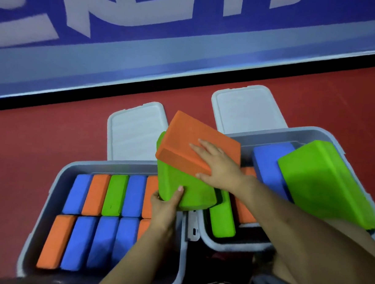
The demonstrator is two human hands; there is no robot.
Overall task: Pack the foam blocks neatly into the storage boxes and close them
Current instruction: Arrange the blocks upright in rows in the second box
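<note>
Left hand (164, 203) grips near corner of green block (184, 185), thumb on its face, fingers curled beneath. Orange block (195, 142) stacked on top, toward 12 o'clock of left hand. Right hand (219, 165) lies flat on orange block, fingers spread straight. Both blocks held above gap between boxes. Left box (47, 188) at 9 o'clock, packed with two rows; right box (327, 133) at 3 o'clock, blocks loose, tilted. Lids (136, 134) flat on floor (39, 143) behind.

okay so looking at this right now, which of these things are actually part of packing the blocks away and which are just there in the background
Part of the job:
- left hand and right hand holding the orange block and green block
- left box, packed in rows
- right box, blocks loose
- two lids on the floor

Background:
- red floor
- blue banner
</note>
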